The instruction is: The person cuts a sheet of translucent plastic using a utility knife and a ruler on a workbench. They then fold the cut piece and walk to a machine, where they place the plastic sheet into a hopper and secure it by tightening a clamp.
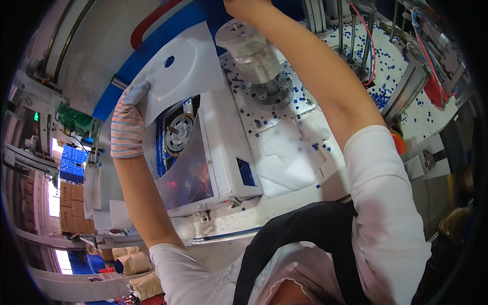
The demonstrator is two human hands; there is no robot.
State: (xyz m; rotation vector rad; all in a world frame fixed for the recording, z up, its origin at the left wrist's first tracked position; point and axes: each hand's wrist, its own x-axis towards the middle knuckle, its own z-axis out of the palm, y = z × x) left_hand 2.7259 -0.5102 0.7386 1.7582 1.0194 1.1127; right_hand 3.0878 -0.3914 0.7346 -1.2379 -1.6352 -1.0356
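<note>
My left hand (133, 99), in a striped knit glove, grips the lower left edge of a white translucent plastic sheet (179, 65). A small hole pierces the sheet, and a curved ridge runs around it. Below the sheet, a round metal hub (179, 133) shows in an opening of a white machine housing (217, 133). My right arm stretches up past a metal cylinder (255, 57) on a flanged base; only the wrist and part of my right hand (248, 5) show at the top edge, the fingers cut off.
More white plastic sheets (286, 164) lie on the machine table right of the housing. Small blue scraps (381, 97) are scattered across the table. Metal rods (352, 38) and red and blue air hoses stand at the upper right. Cardboard boxes (72, 207) and blue crates (72, 162) are stacked far left.
</note>
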